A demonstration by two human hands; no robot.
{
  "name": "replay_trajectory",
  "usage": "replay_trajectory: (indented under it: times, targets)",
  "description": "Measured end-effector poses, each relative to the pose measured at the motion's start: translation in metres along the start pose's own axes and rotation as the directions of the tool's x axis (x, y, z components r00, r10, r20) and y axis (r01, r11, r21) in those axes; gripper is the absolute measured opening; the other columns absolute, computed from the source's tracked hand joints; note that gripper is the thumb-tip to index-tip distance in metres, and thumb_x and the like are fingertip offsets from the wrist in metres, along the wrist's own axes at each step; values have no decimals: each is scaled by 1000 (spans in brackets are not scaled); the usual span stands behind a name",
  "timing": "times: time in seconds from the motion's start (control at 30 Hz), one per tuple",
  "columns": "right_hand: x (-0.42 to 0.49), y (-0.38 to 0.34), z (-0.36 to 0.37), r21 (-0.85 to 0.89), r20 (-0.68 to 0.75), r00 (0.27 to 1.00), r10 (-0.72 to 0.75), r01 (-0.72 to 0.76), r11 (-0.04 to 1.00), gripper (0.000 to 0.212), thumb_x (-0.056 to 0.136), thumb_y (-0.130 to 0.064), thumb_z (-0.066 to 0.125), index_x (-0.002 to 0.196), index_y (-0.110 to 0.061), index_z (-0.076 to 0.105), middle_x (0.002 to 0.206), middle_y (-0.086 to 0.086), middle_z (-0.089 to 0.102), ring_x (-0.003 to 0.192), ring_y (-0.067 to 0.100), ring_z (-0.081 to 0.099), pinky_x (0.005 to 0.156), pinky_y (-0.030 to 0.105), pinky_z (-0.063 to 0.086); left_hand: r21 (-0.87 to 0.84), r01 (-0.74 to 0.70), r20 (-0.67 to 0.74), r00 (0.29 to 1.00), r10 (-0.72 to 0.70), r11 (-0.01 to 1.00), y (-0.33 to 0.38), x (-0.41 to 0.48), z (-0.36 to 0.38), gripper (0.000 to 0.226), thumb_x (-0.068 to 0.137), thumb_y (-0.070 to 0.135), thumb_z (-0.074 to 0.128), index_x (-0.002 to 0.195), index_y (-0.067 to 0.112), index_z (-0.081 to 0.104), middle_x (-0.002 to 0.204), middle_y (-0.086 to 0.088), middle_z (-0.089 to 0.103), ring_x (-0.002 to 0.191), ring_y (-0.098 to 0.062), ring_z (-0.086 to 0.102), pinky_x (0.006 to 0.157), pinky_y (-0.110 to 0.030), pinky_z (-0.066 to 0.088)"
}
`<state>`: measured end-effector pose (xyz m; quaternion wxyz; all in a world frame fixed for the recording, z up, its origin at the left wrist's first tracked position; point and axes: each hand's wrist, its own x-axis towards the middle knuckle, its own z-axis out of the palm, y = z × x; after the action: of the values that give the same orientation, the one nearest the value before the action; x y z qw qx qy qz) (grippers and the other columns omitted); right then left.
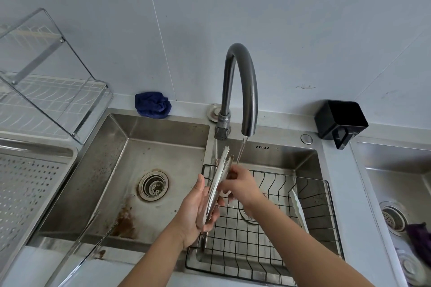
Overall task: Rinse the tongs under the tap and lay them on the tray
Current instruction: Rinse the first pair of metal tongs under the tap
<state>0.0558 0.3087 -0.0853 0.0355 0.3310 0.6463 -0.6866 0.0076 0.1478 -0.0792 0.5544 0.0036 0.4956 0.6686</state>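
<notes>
Stainless steel forms the double sink set into the grey worktop (338,182). Its left basin (163,151) has a wide floor with brown stains around the drain (153,185). The right basin is filled almost edge to edge by a black wire basket (314,205).

At the far left sits the perforated tray (37,144), its raised rim running alongside the left basin's edge. A wire dish rack (53,91) stands behind it against the wall.

The dark curved tap (242,72) arches over the divider between the basins, and its stream (241,151) falls into the right basin.

The tongs (219,175) are held over the divider, well apart from the tray, tips up and arms nearly together. The tips sit just left of the stream; I cannot tell whether water touches them.

The left hand (198,212) curls its grip round the tongs' lower end. The right hand (240,184) closes its fingers on the upper arms, just under the water.

A blue cloth (152,105) lies at the back edge, and a black holder (340,121) sits to the right.
</notes>
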Motion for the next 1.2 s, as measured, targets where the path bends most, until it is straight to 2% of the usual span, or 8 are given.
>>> replay_trajectory:
  times: [0.07,0.17,0.23,0.33,0.53,0.87,1.03,1.2]
  targets:
    - [5,-3,-1,21,-133,991,3,0,1000,5,82,-9,70,87,-6,69,70,3,65,52,11,54,47,28,43,-19,20,1,1000,-20,1000,1,1,2,92,79,85,46,127,9,64,88,-8,64,56,-15,50,40,-23,23]
    - [9,-3,-2,50,-294,956,6,10,999,23,96,-23,63,82,-6,68,65,5,59,46,12,49,42,29,39,-40,41,47,998,-39,998,4,4,5,92,79,87,45,128,11,65,89,-9,64,55,-15,51,39,-22,23]
    - [2,-4,-2,36,-219,976,-7,16,999,9,91,-16,66,90,-7,67,71,6,66,51,14,55,45,29,45,-59,47,63,997,-44,997,6,5,5,88,80,86,46,121,12,68,89,-10,63,56,-16,52,39,-22,24]
    - [-6,2,1,66,-35,999,5,-3,998,22,78,-6,68,100,-9,65,74,3,72,54,17,61,47,29,47,-45,49,54,997,-47,998,8,6,5,74,85,79,50,117,15,70,88,-10,63,56,-16,51,38,-21,25]
    - [11,-8,-11,131,-317,947,61,-20,991,24,95,-2,47,100,-9,69,73,3,69,56,16,60,45,26,47,218,31,-24,999,-26,975,4,-4,11,65,76,51,77,114,1,59,87,-8,62,52,-13,48,35,-19,28]
    - [8,14,1,327,-141,983,120,-68,942,21,102,-3,50,94,3,69,73,15,72,67,29,74,64,43,65,324,68,-201,980,-2,943,1,-31,-1,26,103,31,53,116,14,68,79,-10,65,45,-14,46,35,-16,22]
    - [6,12,3,427,20,996,92,-92,900,25,96,4,47,108,10,68,104,36,70,87,37,70,69,42,62,353,56,-232,972,29,934,5,-34,-4,27,104,30,51,114,15,69,77,-7,68,46,-14,47,36,-18,22]
    - [9,12,1,396,-87,989,118,-75,915,25,104,-5,48,98,3,70,93,31,72,78,33,74,64,40,62,360,57,-218,976,25,931,7,-32,-2,27,103,31,52,112,12,70,76,-6,67,46,-14,47,34,-18,23]
